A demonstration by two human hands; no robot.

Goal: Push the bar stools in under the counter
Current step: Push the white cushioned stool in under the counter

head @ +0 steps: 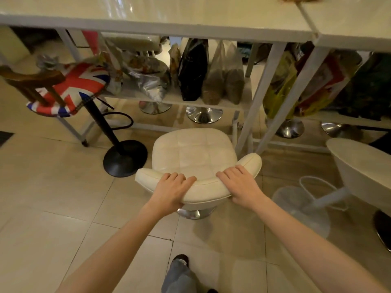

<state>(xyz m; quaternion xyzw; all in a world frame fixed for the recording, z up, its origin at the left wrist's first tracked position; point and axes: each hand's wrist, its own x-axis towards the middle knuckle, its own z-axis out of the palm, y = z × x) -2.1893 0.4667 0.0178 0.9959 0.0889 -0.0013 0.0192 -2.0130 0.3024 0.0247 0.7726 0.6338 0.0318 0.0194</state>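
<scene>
Cream quilted-leather bar stool [194, 153] in my grip, both hands, left [171, 191] and right [240, 185], clasping its backrest; not yet under the white desk [148, 24].

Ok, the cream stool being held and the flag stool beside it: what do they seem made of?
Cream stool: seems leather or faux leather, with smooth sheen, tufted stitching and a polished chrome base. Flag stool: printed, matte fabric-like seat, dark wooden backrest, black matte metal post. Both hands, left hand and right hand, grip the cream backrest.
</scene>
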